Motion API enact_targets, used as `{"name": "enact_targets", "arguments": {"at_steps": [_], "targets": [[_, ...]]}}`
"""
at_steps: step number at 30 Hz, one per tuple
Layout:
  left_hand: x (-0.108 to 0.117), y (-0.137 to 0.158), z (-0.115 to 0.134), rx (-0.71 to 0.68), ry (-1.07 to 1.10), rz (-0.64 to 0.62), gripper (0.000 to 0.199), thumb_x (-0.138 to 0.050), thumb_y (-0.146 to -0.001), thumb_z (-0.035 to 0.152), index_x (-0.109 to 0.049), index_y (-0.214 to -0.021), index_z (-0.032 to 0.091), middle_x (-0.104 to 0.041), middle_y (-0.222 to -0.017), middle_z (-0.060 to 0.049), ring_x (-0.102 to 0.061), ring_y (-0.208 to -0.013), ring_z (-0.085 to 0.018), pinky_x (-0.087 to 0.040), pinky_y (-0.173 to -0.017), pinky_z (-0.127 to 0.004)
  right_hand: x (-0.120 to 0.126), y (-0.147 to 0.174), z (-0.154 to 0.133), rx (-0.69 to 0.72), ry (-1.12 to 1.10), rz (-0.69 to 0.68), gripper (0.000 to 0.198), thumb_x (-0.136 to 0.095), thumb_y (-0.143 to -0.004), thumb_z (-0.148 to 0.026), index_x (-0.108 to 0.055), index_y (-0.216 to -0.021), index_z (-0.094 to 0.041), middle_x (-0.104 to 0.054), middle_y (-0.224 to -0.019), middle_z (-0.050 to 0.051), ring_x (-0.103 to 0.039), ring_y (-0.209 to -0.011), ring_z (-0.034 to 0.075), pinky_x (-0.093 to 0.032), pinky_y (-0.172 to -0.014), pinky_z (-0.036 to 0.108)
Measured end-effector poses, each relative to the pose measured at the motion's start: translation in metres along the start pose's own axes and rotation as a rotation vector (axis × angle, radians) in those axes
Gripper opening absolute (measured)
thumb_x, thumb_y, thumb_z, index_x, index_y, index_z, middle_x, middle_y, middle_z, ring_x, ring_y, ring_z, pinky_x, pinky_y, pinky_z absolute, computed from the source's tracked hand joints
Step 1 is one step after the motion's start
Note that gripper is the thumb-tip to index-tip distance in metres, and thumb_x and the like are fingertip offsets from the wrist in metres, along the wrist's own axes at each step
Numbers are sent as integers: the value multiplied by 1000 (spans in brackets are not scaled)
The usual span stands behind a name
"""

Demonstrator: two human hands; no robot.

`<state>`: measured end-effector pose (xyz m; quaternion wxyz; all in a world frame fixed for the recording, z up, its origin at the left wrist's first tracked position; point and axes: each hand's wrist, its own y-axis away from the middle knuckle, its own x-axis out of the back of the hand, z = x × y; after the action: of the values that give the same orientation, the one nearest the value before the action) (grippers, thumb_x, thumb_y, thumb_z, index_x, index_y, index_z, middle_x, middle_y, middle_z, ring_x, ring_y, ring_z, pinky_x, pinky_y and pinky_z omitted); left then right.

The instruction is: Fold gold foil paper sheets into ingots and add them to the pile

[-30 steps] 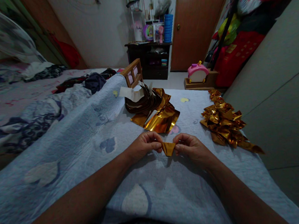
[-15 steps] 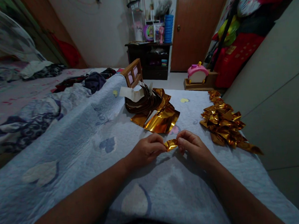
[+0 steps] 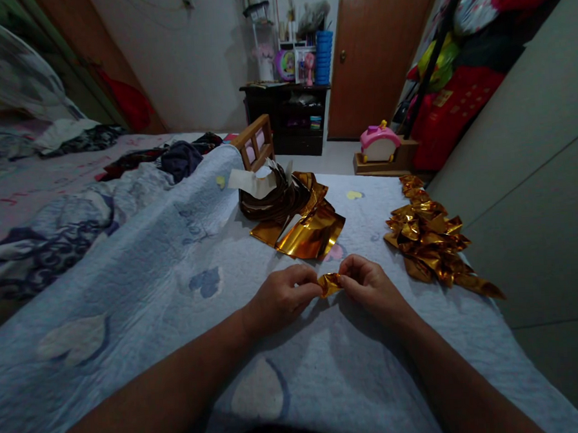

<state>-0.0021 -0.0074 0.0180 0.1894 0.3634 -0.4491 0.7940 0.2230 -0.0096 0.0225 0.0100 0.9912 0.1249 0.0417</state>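
Observation:
A small folded piece of gold foil paper (image 3: 330, 284) is stretched between my two hands, just above the quilt. My left hand (image 3: 286, 295) pinches its left end between thumb and fingers. At the other end, my right hand (image 3: 367, 282) grips it the same way. Beyond my hands lies a stack of gold foil sheets (image 3: 314, 231), some flat and shiny, with a curled bundle (image 3: 273, 201) showing dark edges and pale paper. Off to the right sits a heap of folded gold foil pieces (image 3: 430, 235).
The light blue quilt (image 3: 209, 350) with heart patterns spreads under everything, rising in a ridge on the left. A wooden headboard piece (image 3: 256, 144) stands behind the bundle. A pale cabinet side (image 3: 539, 184) borders the right. Farther back are a pink toy (image 3: 379, 144) and a dark shelf (image 3: 286, 116).
Both hands keep their hold on the gold foil piece, whose middle now looks more puffed and creased. The fingers have shifted slightly at its ends. The whole view has moved a little.

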Motion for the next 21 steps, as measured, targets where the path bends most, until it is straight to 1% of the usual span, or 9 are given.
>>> {"name": "enact_targets", "arguments": {"at_steps": [4,7,9,11,14,16,17,19,21], "targets": [[-2,1,0,18,-11,-8,22,-52,-99,16,-74,-96,19,-67,-89,-7,-64,-80,-16,-52,-70,-25,-1,-1,2,6,19,13,13,-70,-79,-27,-59,-76,-21,-56,-66,-3,-46,-57,11,-33,-50,24],[-3,2,-1,20,12,-9,21,-52,-99,15,-72,-104,19,-66,-91,-7,-64,-83,-17,-54,-73,-26,0,-2,2,9,46,33,14,-68,-79,-29,-58,-74,-21,-56,-65,-3,-46,-57,12,-33,-52,25],[-3,2,-2,29,13,8,20,-53,-98,15,-70,-109,18,-67,-97,-9,-65,-87,-17,-55,-76,-27,4,-2,0,17,69,71,14,-67,-79,-30,-58,-73,-22,-55,-63,-3,-45,-57,13,-32,-52,26],[-3,3,-2,41,12,30,19,-55,-98,16,-69,-112,17,-67,-102,-10,-66,-91,-18,-56,-79,-29,9,-3,-2,37,98,136,13,-67,-78,-31,-59,-74,-22,-52,-59,-4,-43,-55,13,-31,-52,26],[-2,3,-3,53,42,33,19,-56,-97,17,-67,-112,18,-68,-104,-10,-67,-92,-19,-58,-80,-30,21,-5,-7,103,161,287,13,-68,-77,-32,-60,-75,-22,-47,-56,-6,-39,-51,12,-29,-50,26],[-2,2,-4,60,67,24,19,-56,-96,16,-66,-112,18,-68,-104,-10,-68,-92,-19,-58,-80,-31,32,-6,-12,168,206,402,13,-67,-78,-33,-60,-76,-22,-48,-57,-5,-40,-51,12,-30,-50,26],[-1,2,-4,63,76,20,19,-56,-96,15,-66,-112,18,-68,-104,-10,-68,-92,-19,-59,-80,-31,38,-6,-14,202,247,461,13,-66,-77,-33,-60,-75,-22,-50,-59,-4,-43,-53,12,-33,-51,26],[-1,2,-4,68,90,12,19,-56,-95,14,-66,-111,17,-68,-104,-10,-68,-92,-19,-59,-79,-32,52,-6,-18,259,340,621,12,-65,-77,-33,-61,-77,-22,-56,-65,-2,-49,-57,14,-39,-56,27],[-1,2,-4,76,101,1,18,-55,-96,14,-66,-110,17,-68,-103,-10,-67,-91,-19,-59,-78,-32,69,-6,-21,277,442,798,13,-63,-77,-34,-62,-79,-21,-59,-66,-1,-53,-58,16,-43,-59,29]]}}
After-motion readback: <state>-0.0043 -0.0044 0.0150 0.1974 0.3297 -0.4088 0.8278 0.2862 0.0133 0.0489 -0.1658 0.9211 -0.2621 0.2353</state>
